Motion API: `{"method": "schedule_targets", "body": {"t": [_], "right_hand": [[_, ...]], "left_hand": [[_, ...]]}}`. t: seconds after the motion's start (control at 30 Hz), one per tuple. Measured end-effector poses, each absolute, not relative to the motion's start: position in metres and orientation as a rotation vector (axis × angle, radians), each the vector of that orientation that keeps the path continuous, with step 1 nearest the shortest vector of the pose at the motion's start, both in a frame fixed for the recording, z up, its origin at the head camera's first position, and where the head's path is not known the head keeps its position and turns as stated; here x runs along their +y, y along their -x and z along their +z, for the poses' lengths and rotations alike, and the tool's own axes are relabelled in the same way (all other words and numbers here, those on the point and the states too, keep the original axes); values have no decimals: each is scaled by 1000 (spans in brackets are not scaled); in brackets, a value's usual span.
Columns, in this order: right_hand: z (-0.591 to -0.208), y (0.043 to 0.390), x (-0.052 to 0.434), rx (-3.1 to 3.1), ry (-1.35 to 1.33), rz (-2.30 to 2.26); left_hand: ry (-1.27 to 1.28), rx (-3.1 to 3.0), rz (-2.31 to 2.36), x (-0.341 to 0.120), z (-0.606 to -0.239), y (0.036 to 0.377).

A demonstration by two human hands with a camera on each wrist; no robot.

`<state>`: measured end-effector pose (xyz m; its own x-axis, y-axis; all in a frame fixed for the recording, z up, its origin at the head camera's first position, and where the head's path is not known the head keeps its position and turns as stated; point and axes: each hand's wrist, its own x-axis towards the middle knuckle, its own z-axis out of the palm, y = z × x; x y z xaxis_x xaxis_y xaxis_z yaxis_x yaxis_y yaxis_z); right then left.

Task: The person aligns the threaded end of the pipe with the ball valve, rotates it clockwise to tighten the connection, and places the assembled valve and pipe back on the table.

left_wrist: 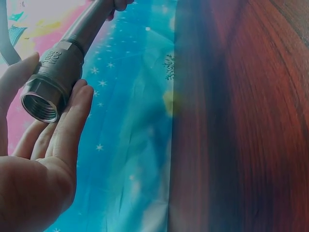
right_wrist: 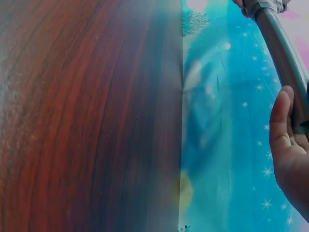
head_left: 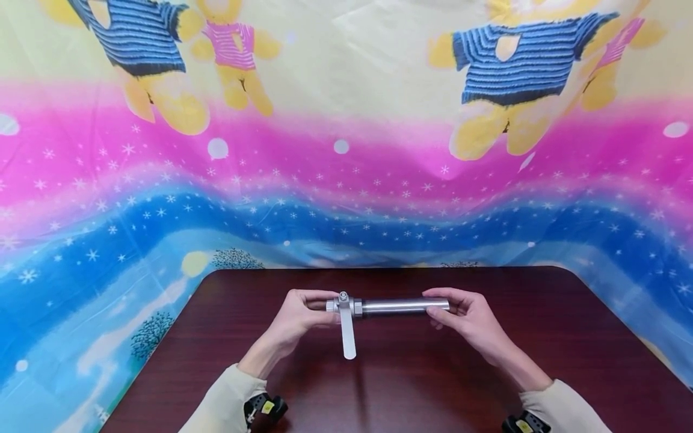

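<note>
A steel ball valve (head_left: 346, 305) with a flat lever handle (head_left: 348, 337) is screwed to a steel pipe (head_left: 403, 306), held level a little above the dark wooden table (head_left: 379, 385). My left hand (head_left: 300, 316) grips the valve's left end; the left wrist view shows its threaded open end (left_wrist: 41, 104) between thumb and fingers (left_wrist: 72, 121). My right hand (head_left: 465, 316) holds the pipe's right end, fingers over the top and thumb below. In the right wrist view the pipe (right_wrist: 285, 58) runs up from that hand's thumb (right_wrist: 280, 121).
A bright cartoon-printed cloth (head_left: 346, 180) with bears, stars and pink and blue bands hangs behind the table and drapes down both sides. Wrist cameras (head_left: 265, 409) sit on both cream sleeves near the table's front edge.
</note>
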<state>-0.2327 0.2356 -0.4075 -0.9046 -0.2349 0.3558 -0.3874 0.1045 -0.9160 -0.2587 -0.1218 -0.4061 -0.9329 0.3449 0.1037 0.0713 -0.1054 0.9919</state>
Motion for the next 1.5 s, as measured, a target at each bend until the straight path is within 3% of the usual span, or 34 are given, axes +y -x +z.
{"method": "schedule_targets", "body": {"t": [0.87, 1.5], "right_hand": [[-407, 230, 239, -2207, -751, 1896], [-400, 226, 233, -2225, -645, 1912]], "left_hand": [[-441, 1924, 2194, -117, -408, 258], [-454, 1949, 2178, -119, -406, 258]]}}
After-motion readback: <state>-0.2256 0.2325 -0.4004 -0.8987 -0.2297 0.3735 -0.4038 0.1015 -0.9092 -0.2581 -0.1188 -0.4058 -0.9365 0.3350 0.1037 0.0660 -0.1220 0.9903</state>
